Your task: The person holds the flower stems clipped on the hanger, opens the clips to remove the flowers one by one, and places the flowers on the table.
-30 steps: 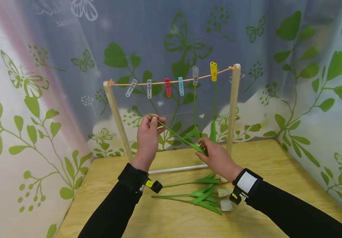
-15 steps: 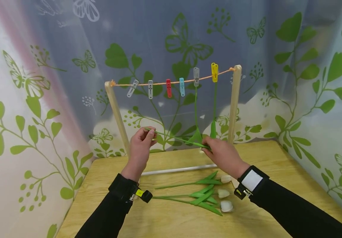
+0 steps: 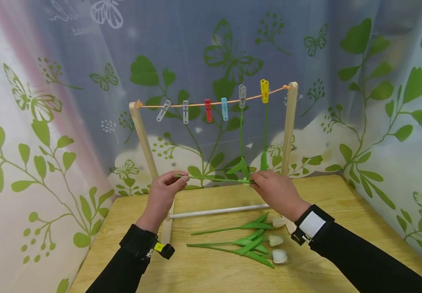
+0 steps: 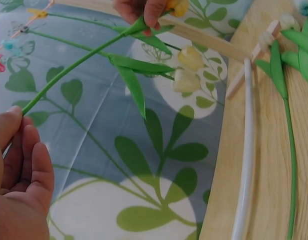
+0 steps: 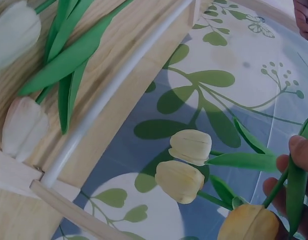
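Observation:
An artificial tulip with a yellow-orange head (image 5: 249,223) is stretched level between both hands in front of the frame. My left hand (image 3: 163,195) pinches the far end of its green stem (image 4: 68,70) between thumb and index finger. Near the leaves, my right hand (image 3: 278,191) grips the stem; in the head view that hand hides the flower head. Behind it, two pale tulips (image 4: 186,80) hang head down, one from a grey clothespin (image 3: 242,96) and one from a yellow clothespin (image 3: 264,91).
An orange string (image 3: 196,105) runs between two wooden posts (image 3: 289,126). Red (image 3: 208,110), light blue (image 3: 224,109) and two pale grey clothespins (image 3: 185,112) hang on it. Several white tulips (image 3: 279,256) lie on the wooden table (image 3: 123,252), before a white bar (image 3: 218,210).
Both hands keep hold of the tulip. My left hand has moved down and left, so the slanted stem now lies nearly level. The right hand has shifted slightly to the right.

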Motion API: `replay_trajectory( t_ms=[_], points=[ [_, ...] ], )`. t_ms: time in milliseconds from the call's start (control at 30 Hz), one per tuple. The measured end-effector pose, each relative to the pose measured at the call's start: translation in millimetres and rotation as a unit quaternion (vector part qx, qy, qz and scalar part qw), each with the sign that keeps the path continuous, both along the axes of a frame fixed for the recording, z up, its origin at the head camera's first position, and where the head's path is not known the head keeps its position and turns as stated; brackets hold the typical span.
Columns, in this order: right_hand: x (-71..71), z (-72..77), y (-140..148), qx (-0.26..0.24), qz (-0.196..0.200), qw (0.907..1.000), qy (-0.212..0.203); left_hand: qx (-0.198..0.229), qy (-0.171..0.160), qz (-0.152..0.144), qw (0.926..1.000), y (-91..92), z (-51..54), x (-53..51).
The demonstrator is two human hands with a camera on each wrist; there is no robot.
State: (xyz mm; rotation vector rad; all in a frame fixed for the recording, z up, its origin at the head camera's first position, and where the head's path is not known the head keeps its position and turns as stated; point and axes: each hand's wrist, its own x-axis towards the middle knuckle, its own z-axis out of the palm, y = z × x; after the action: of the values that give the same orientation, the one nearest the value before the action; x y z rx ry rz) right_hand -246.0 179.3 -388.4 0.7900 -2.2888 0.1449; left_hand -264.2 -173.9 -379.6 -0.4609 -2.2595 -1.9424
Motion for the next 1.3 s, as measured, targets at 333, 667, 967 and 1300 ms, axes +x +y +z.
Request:
replay_trajectory(
  t_ms=[333, 667, 967, 1300],
  points=[
    [-0.3, -2.5, 3.2, 0.029, 0.022, 0.9989, 0.031, -0.222, 0.107, 0.007, 0.9691, -10.3, -4.8, 3.7],
    [2.7, -7.3, 2.4, 0.046, 0.038, 0.9981, 0.018, -0.474, 0.34, 0.059, 0.8102, -2.5, -16.5, 12.1],
    [10.2, -12.8, -1.2, 0.044, 0.048, 0.9975, 0.026, -0.498, 0.376, 0.07, 0.7787, 2.1, -13.8, 24.6],
    [14.9, -15.9, -3.8, 0.034, 0.047, 0.9982, 0.016, -0.485, 0.367, 0.062, 0.7913, 2.9, -16.9, 30.9]
  ],
)
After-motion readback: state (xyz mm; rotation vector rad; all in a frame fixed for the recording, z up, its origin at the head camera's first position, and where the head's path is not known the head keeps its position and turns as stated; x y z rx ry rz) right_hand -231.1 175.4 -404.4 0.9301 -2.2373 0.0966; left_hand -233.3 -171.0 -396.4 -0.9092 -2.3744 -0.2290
